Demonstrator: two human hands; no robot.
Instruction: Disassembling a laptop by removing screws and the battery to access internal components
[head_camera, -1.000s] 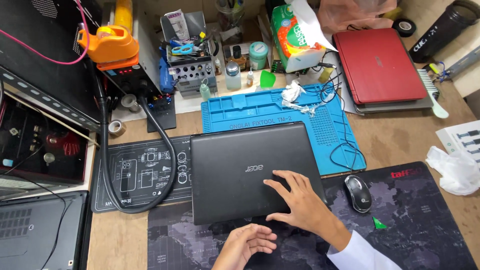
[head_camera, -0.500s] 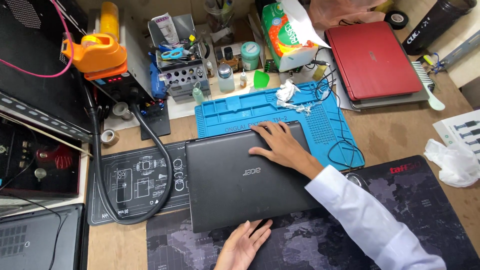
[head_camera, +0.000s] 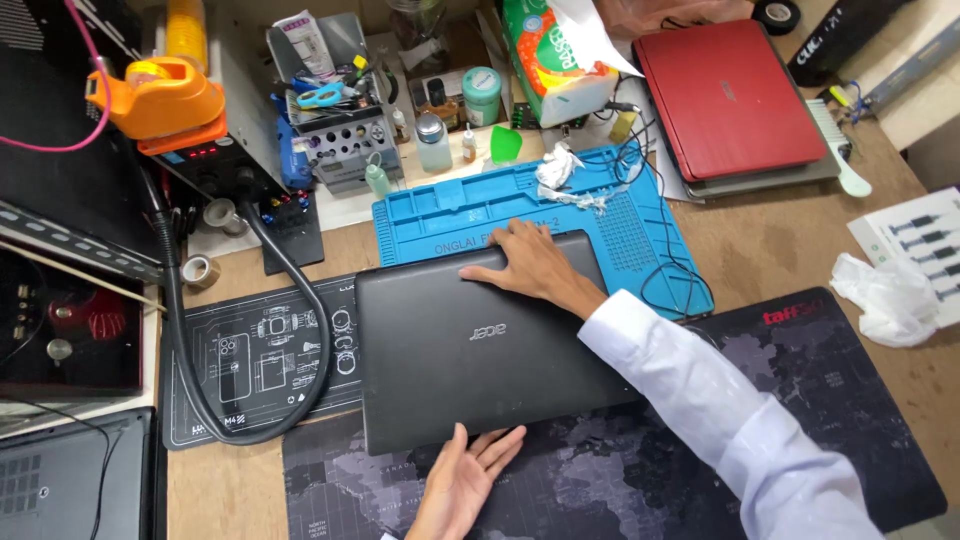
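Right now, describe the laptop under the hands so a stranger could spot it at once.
Start at the blue repair mat in the desk's middle. Just in front of it lies the closed dark grey laptop, the right hand on its far edge and the left hand at its near edge. The other closed laptop is red.

Right hand reaches far forward, arm stretched diagonally from lower right, white sleeve down to wrist. Palm faces down, fingers spread and slightly curled, fingertips pointing up-left, thumb out to left. Left hand low near bottom edge, palm turned up, fingers together and extended up-right, thumb apart. Left forearm mostly out of view. Hands well apart, neither closed in fist.
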